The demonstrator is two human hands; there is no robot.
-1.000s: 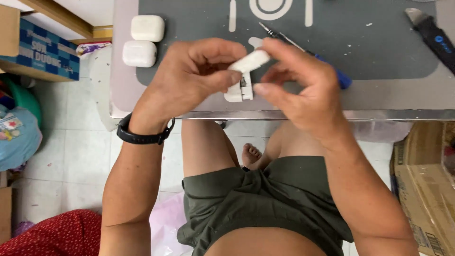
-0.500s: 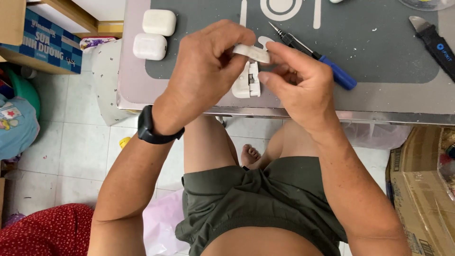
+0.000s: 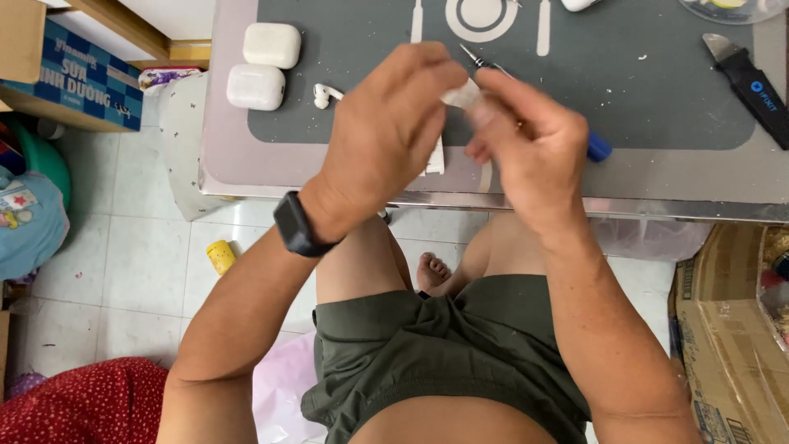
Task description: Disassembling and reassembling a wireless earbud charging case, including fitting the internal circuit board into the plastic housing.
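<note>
My left hand [image 3: 386,131] and my right hand [image 3: 530,136] meet above the near edge of the table, both pinching a small white earbud case [image 3: 459,94] whose lower part [image 3: 434,160] shows below my left fingers. Most of the case is hidden by my fingers. A black watch [image 3: 296,224] sits on my left wrist. A loose white earbud [image 3: 323,94] lies on the grey mat [image 3: 641,90] just left of my left hand.
Two closed white earbud cases [image 3: 271,44] [image 3: 256,86] stand at the mat's left end. A thin screwdriver with a blue handle [image 3: 598,148] lies behind my right hand. A black prying tool [image 3: 752,82] rests at the far right. Cardboard boxes [image 3: 727,329] flank my legs.
Both hands have risen slightly with the case and closed more tightly around it. The view has shifted, so a loose earbud now shows left of my left hand.
</note>
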